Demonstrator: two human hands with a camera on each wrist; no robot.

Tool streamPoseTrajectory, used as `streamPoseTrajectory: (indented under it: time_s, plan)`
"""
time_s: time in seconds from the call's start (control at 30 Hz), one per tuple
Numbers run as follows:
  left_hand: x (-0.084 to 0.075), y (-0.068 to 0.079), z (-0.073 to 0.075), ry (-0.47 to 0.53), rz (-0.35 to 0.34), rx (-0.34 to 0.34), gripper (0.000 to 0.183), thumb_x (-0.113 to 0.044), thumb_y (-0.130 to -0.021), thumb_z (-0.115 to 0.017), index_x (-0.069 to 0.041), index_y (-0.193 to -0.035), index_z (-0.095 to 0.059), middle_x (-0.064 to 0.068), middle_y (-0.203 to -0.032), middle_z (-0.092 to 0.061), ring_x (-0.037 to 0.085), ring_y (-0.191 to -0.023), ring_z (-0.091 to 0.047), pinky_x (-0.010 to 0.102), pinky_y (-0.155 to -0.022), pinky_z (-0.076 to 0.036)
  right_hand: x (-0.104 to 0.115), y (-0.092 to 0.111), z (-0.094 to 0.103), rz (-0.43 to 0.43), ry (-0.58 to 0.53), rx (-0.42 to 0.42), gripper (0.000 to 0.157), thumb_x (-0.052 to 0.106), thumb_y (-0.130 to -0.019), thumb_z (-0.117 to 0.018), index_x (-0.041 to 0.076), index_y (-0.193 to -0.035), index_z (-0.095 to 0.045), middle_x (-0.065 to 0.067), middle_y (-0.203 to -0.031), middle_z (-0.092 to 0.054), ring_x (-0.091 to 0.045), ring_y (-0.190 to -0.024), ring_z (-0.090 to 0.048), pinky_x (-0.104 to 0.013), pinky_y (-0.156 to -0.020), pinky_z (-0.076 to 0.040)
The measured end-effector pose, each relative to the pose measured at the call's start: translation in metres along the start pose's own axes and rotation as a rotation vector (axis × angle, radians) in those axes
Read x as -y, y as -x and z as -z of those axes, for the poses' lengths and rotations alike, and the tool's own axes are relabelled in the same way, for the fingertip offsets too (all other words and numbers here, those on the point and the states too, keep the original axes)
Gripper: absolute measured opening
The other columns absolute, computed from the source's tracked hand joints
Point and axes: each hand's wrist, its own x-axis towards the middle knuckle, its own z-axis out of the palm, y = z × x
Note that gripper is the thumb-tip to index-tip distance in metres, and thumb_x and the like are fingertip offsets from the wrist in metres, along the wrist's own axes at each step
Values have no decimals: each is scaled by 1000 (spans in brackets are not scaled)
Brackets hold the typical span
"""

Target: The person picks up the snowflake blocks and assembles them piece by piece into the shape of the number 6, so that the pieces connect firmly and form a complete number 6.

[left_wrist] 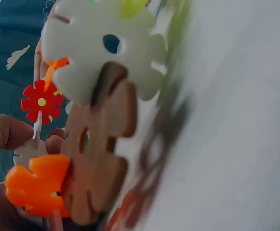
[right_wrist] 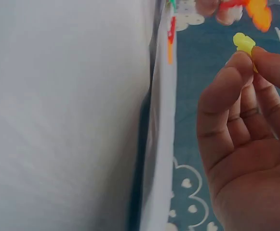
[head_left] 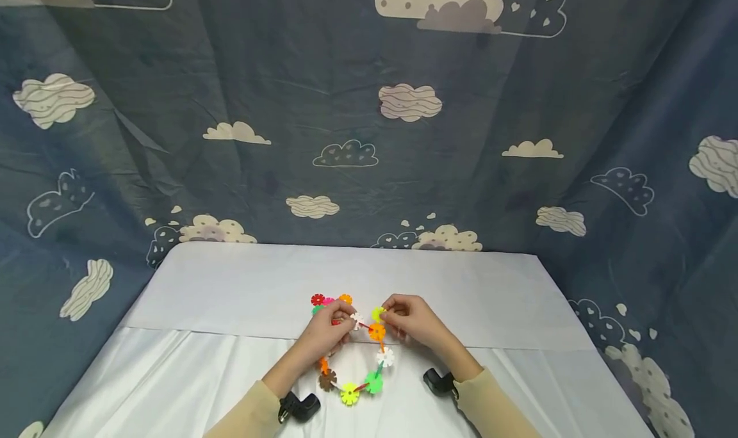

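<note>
A looped chain of flower-shaped interlocking plastic discs hangs from my left hand [head_left: 330,328], which pinches it near a white disc [head_left: 357,321]. Down the chain's right side come an orange disc [head_left: 377,332], another white one [head_left: 385,358] and a green disc [head_left: 374,383]. A yellow disc [head_left: 349,394] and a brown disc [head_left: 327,380] form its bottom. Close by, my right hand [head_left: 415,321] pinches a separate small yellow disc [right_wrist: 245,43] between thumb and forefinger, just above the orange disc. In the left wrist view, a red disc [left_wrist: 31,103] shows beyond the fingers.
Beyond the left hand are a red disc [head_left: 318,300], an orange disc [head_left: 345,299] and other coloured discs, partly hidden. White cloth covers the table [head_left: 230,291]. A dark cloud-print curtain [head_left: 265,105] surrounds its back and sides. Black cameras [head_left: 300,407] are strapped at both wrists.
</note>
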Motion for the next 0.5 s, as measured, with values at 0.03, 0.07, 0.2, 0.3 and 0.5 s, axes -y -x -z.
streamPoseTrajectory:
  time_s: [0.03, 0.07, 0.2, 0.3, 0.5]
  plan:
    - [0, 0, 0, -7, -3, 3, 24, -16, -99, -65, -5, -120, -64, 5, -77, -61, 11, -51, -47, 19, -44, -39, 2, 1, -2, 23, 21, -19, 13, 20, -99, -76, 7, -103, -73, -3, -76, -68, -13, -62, -58, -24, -54, -50]
    - [0, -1, 0, -14, -5, 3, 23, -19, -100, -67, -5, -119, -64, 5, -76, -62, 11, -51, -48, 19, -44, -40, 4, 2, -3, 44, 54, -38, 11, 19, -98, -76, 9, -102, -74, -2, -78, -70, -13, -66, -61, -24, -57, -52]
    - [3, -2, -1, -19, -4, 4, 23, -23, -100, -71, -6, -114, -66, 4, -71, -61, 11, -48, -46, 19, -44, -41, 8, 5, -7, 101, 175, -88, 6, 20, -97, -77, 15, -98, -77, 3, -85, -75, -11, -82, -66, -25, -76, -56]
    - [4, -1, -3, -18, -3, 10, 21, -23, -100, -71, -6, -113, -66, 3, -69, -60, 10, -47, -45, 19, -44, -41, 5, 7, -8, 126, 210, -88, 4, 21, -97, -77, 17, -96, -78, 5, -87, -76, -7, -82, -65, -25, -81, -56]
    - [3, 1, -3, -32, -7, 0, 21, -24, -100, -71, -6, -111, -68, 1, -67, -59, 10, -47, -45, 18, -45, -41, 3, 8, -12, 160, 206, -66, 6, 18, -98, -77, 13, -95, -79, 2, -85, -76, -3, -72, -60, -22, -63, -56]
